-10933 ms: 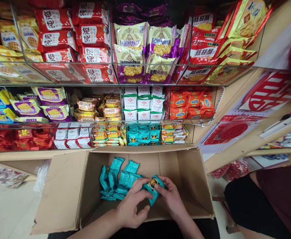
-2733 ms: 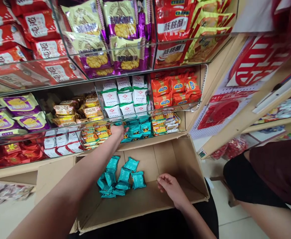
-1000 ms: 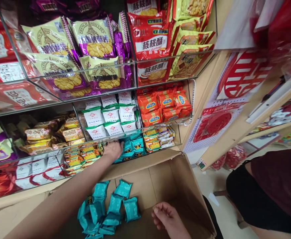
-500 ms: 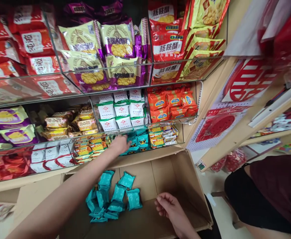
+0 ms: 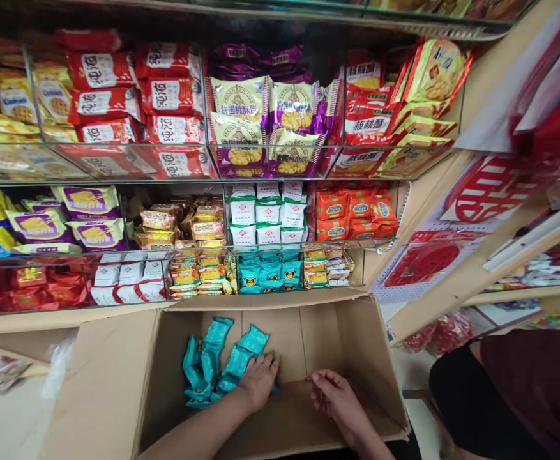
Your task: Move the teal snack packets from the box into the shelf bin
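Note:
My left hand (image 5: 260,381) reaches palm down into an open cardboard box (image 5: 308,425). Its fingers are stretched out over the right side of a loose pile of teal snack packets (image 5: 210,364), and a sliver of teal shows beside the palm. How firmly the fingertips press on the packet beneath is hidden. On the right of the pile, my right hand (image 5: 333,397) hovers inside the box with curled, closed fingers; anything in them is too small or hidden to name. More teal packets (image 5: 270,273) fill a shelf compartment just behind the box.
Clear-fronted shelves hold red packets (image 5: 174,128), purple-and-cream biscuit packets (image 5: 294,105), white-and-green packets (image 5: 267,214) and orange packets (image 5: 332,204). Red decorations (image 5: 423,262) hang on the right. A person in dark clothing (image 5: 523,390) sits at the right edge.
My left hand has come back from the shelf's teal packets, down onto the pile in the box. My right hand stays nearly in place. The view has swung leftward and upward.

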The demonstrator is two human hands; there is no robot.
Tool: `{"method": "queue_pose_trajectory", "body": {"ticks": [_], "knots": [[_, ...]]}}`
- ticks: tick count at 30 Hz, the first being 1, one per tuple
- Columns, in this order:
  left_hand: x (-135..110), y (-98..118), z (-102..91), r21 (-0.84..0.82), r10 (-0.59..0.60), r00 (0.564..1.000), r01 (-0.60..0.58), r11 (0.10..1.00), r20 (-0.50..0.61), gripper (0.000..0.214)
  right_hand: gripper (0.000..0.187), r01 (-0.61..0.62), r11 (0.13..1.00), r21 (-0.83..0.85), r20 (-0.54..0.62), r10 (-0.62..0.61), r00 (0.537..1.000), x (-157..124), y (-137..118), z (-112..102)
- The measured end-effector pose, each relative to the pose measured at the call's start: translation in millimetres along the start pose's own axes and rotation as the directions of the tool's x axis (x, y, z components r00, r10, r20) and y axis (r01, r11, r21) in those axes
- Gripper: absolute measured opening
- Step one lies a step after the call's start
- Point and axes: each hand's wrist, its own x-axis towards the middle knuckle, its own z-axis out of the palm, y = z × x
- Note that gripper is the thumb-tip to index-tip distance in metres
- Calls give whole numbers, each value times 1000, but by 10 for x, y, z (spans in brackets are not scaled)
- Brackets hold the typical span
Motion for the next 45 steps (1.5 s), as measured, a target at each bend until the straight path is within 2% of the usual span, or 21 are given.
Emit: {"method": "queue_pose_trajectory", "body": {"ticks": [3, 8, 13, 16, 20, 23, 25, 26, 30, 33, 34, 36, 38, 39, 40, 42, 43, 45], "knots": [[47, 1, -10, -37, -65, 996, 63, 997, -66, 53, 33, 23, 1000, 7, -14, -23, 1000, -8, 12, -19], [-30, -139, -206, -162, -66, 990, 46, 986, -124, 31, 33, 6, 999, -38, 10, -5, 1000, -14, 7, -6], [-98, -216, -402, -378, -122, 957, 14, 926, -264, 22, 35, 33, 988, -153, 17, -30, 999, 0, -23, 53], [-97, -51, -461, -523, -177, 936, -9, 852, -305, 26, 34, 88, 977, -193, 0, -90, 996, 17, -58, 189], [-148, 386, -454, -686, -171, 947, -65, 725, -271, 39, 33, 244, 945, -218, -62, -263, 963, 31, -146, 447], [-247, 707, -437, -823, -182, 951, -111, 558, -252, 37, 32, 330, 913, -240, -128, -367, 921, 15, -234, 563], [-301, 849, -434, -866, -207, 934, -166, 472, -292, 29, 37, 366, 893, -261, -173, -416, 893, -12, -291, 585], [-316, 894, -435, -860, -217, 918, -200, 469, -332, 25, 38, 376, 885, -276, -184, -433, 883, -29, -317, 584], [-312, 965, -455, -760, -209, 854, -281, 586, -476, 21, 40, 386, 818, -426, -210, -505, 837, -117, -412, 551], [-322, 1021, -507, -792, -251, 875, -211, 573, -414, 26, 40, 384, 718, -580, -241, -602, 761, -185, -473, 516], [-340, 1053, -533, -839, -296, 890, -154, 522, -347, 28, 38, 402, 680, -614, -235, -643, 729, -206, -489, 506], [-395, 1128, -594, -948, -355, 927, -3, 317, -121, 34, 35, 485, 590, -646, -173, -732, 659, -249, -511, 495], [-461, 1197, -661, -991, -272, 957, 120, 53, 101, 34, 30, 618, 479, -624, -41, -809, 586, -299, -513, 503], [-491, 1224, -695, -988, -205, 967, 143, -57, 152, 31, 28, 682, 428, -593, 33, -834, 551, -328, -507, 516], [-517, 1242, -727, -980, -151, 975, 141, -138, 162, 29, 27, 738, 384, -554, 96, -851, 516, -360, -497, 532], [-555, 1256, -789, -973, -114, 988, 79, -215, 105, 34, 26, 804, 336, -491, 157, -873, 461, -426, -472, 570], [-568, 1254, -817, -975, -114, 992, 36, -219, 62, 39, 25, 812, 342, -472, 149, -877, 457, -457, -460, 589], [-581, 1241, -873, -979, -90, 996, -41, -198, -24, 43, 24, 792, 430, -434, 61, -863, 502, -504, -444, 622]]}}
